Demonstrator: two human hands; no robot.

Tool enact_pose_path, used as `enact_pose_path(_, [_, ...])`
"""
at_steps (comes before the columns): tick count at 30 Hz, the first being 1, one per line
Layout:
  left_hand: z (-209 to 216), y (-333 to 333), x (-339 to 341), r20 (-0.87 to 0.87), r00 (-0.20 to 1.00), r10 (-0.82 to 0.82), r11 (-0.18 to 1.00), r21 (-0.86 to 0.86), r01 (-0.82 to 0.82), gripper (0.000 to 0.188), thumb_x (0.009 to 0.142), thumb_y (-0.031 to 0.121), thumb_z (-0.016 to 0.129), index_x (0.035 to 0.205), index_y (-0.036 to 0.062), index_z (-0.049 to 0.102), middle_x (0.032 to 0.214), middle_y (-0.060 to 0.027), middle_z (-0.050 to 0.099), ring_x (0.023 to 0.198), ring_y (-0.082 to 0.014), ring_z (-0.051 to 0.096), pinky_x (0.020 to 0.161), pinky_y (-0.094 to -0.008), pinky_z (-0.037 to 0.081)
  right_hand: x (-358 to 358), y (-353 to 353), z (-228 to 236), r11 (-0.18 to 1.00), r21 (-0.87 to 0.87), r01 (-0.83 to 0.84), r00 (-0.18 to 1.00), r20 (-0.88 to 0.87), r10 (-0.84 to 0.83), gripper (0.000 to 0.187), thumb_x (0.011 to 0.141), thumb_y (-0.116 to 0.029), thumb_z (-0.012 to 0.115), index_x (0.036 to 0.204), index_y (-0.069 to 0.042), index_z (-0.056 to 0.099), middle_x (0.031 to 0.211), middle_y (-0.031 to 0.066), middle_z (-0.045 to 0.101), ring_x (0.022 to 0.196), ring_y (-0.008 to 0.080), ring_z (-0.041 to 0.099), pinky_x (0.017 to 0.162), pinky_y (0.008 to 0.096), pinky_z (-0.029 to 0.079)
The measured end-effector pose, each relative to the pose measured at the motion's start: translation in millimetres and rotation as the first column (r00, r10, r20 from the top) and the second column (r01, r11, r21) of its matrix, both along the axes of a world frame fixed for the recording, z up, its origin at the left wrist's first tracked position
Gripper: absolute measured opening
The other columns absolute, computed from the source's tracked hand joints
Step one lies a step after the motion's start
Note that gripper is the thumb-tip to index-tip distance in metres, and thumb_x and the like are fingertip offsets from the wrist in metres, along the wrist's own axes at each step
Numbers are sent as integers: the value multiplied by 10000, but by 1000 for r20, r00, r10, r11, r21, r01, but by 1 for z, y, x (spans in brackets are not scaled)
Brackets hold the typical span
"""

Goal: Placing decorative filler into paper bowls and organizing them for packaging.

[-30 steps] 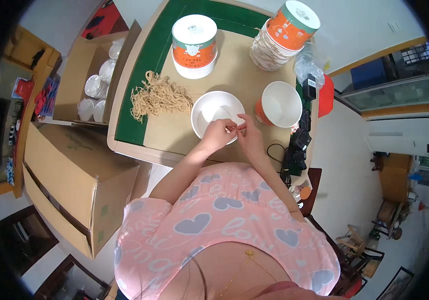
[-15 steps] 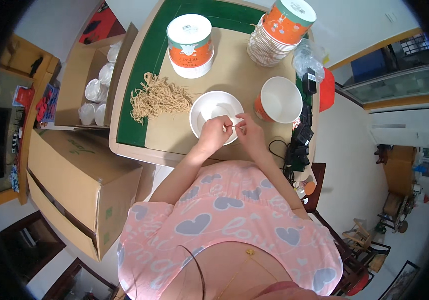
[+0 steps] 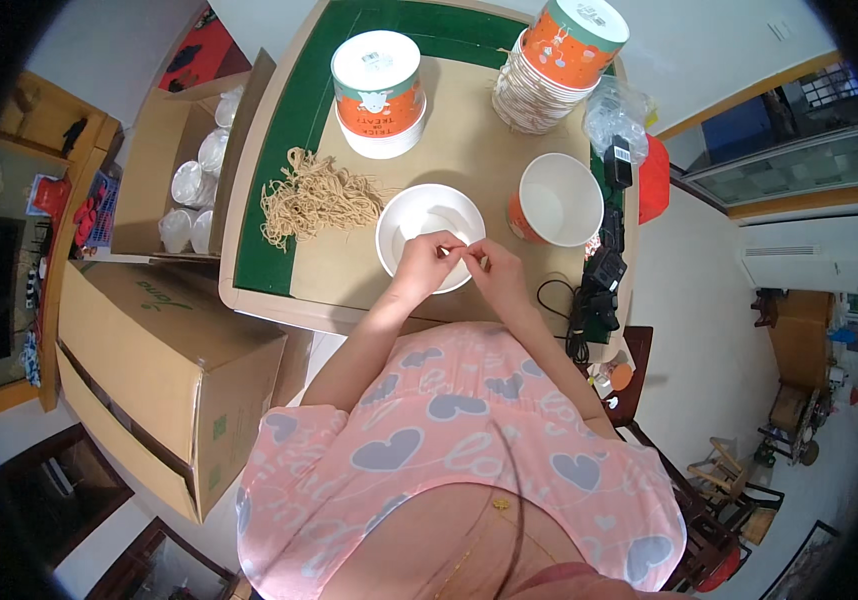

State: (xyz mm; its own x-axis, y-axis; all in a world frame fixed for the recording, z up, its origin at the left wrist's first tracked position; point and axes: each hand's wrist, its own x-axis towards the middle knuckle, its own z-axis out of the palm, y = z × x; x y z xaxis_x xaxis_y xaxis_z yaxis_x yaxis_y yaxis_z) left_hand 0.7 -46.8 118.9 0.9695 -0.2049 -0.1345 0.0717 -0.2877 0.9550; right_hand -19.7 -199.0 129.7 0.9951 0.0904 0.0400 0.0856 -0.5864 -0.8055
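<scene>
A white paper bucket [image 3: 401, 225] stands on the table in front of me, its open mouth facing up. My left hand [image 3: 427, 264] reaches over it, fingers pinched near the right side of the rim. Opposite, my right hand [image 3: 496, 270] is also closed in a pinch, its fingertips meeting those of the left. Whatever is between the fingers is too small to make out. Left of this bucket lies a tangled heap of tan cord [image 3: 314, 200]. To the right stands another open white bucket [image 3: 561, 198] with an orange outside.
Upside-down orange and green buckets [image 3: 377, 95] stand at the back. A taller stack [image 3: 564, 65], with cords hanging round it, is at the back right. Clear plastic bags [image 3: 617, 118] and black power adapters [image 3: 606, 268] line the right edge. Cardboard boxes [image 3: 164, 330] stand at left.
My fingertips have come closer together, the right hand shifting slightly left and down. The buckets and the cord heap remain in place.
</scene>
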Motion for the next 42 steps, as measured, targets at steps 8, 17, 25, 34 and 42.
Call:
enact_pose_path(8, [-7, -3, 0, 16, 1000, 23, 1000, 10, -23, 99, 829, 92, 628, 878, 12, 659, 725, -58, 650, 647, -94, 563, 611, -242, 455, 0, -2, -8, 999, -32, -4, 999, 39, 5, 150, 819, -186, 628, 859, -41, 616, 732, 107, 614, 630, 252, 599, 579, 355, 464])
enact_pose_path(17, [-5, -11, -2, 204, 975, 89, 960, 244, -138, 118, 849, 127, 592, 826, 13, 577, 725, -142, 618, 639, -265, 608, 591, -347, 474, 0, -4, -8, 999, -52, -2, 999, -47, 0, 150, 806, -187, 641, 837, -52, 582, 711, 110, 605, 628, 266, 597, 574, 366, 458])
enact_pose_path(25, [-6, -14, -3, 426, 904, -34, 888, 429, -168, 113, 877, 145, 522, 856, 36, 508, 821, -154, 576, 702, -356, 586, 600, -438, 463, 0, -5, -12, 998, -67, -3, 996, 84, 9, 126, 798, -115, 640, 781, -25, 554, 657, 107, 578, 558, 190, 561, 534, 311, 445])
enact_pose_path(34, [42, 21, 32, 357, 917, 180, 903, 309, -297, 177, 886, 194, 516, 837, 28, 554, 847, -195, 599, 764, -378, 579, 641, -454, 451, -12, -10, -7, 994, 107, 7, 999, -34, -4, 119, 834, -115, 597, 790, -13, 553, 674, 111, 556, 596, 224, 555, 568, 330, 447])
enact_pose_path(42, [17, 1, 4, 156, 981, -113, 989, 109, 97, 239, 837, 76, 547, 1062, 97, 625, 946, -143, 650, 887, -314, 618, 770, -386, 487, -5, -12, -6, 995, 98, 3, 1000, 5, -4, 93, 813, -103, 636, 831, -30, 580, 706, 89, 582, 560, 148, 537, 536, 279, 442])
